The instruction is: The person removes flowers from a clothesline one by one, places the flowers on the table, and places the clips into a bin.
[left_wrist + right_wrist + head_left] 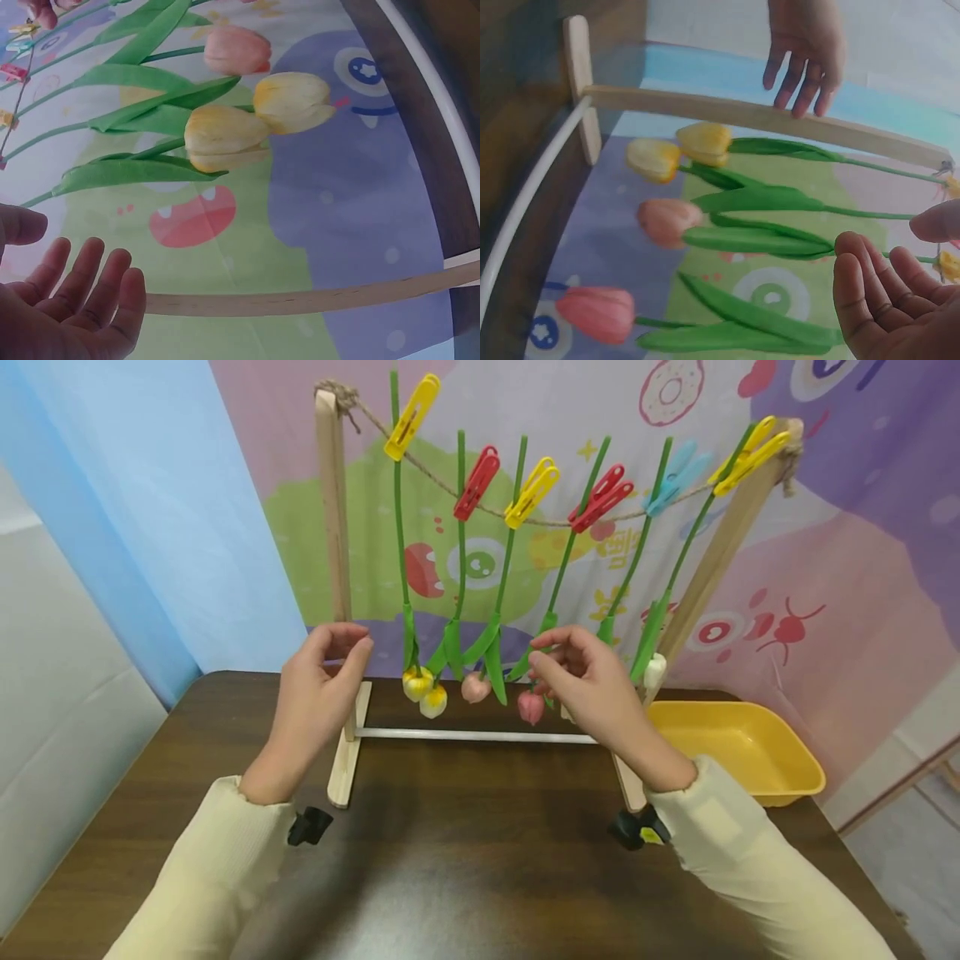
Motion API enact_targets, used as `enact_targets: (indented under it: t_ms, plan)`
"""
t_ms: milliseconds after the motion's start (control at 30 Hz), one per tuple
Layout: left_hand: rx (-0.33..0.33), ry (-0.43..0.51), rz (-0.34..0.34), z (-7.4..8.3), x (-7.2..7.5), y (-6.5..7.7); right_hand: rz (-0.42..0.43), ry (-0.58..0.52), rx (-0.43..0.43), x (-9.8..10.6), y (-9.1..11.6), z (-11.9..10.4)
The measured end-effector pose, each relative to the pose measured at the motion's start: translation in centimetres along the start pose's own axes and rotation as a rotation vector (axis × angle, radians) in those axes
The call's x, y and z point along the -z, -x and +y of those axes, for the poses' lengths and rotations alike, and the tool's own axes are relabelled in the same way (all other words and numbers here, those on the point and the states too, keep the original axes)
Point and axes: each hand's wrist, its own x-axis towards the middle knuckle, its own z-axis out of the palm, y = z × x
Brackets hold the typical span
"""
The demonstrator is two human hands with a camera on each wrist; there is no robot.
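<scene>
Several artificial tulips hang head down from a twine line (pixel 431 477), each stem held by a plastic clothespin. In the head view, my left hand (pixel 318 693) hovers before the left post, nearest the two yellow tulips (pixel 417 683), fingers loosely bent and holding nothing. My right hand (pixel 592 685) hangs in front of the right-hand flowers, close to a pink tulip (pixel 531 707) and partly covering stems behind it. Its fingers are relaxed too, with nothing between them. Both wrist views show bare, loosely spread fingers. Between the hands hangs a pale pink tulip (pixel 476 687). A white tulip (pixel 655 672) hangs at the far right.
A wooden stand with a left post (pixel 333 518), a right post (pixel 720 552) and a white crossbar (pixel 480 736) carries the twine. To its right, a yellow basin (pixel 806 768) rests on the brown table (pixel 465 860). A cartoon-printed cloth (pixel 480 393) hangs behind.
</scene>
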Motion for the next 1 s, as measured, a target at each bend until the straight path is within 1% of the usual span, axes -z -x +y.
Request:
enact_targets:
  t_ms: [200,467,600,833,1000]
  plan:
    - [0.007,0.017,0.002,0.3,-0.1,-0.8,0.011,-0.047,0.022,0.0,-0.7,-1.4]
    - [-0.007,0.040,0.015,0.6,-0.1,-1.9,0.034,-0.055,0.085,-0.1,-1.8,-4.2]
    - [-0.013,0.064,0.016,1.2,-0.1,-2.7,0.037,-0.062,0.126,-0.3,-2.4,-6.1]
    - [-0.018,0.098,-0.013,2.6,-0.3,-3.8,0.047,-0.109,0.216,-0.8,-3.7,-9.6]
    - [-0.034,0.117,-0.022,3.5,-0.6,-4.3,0.067,-0.116,0.242,-0.9,-4.7,-11.4]
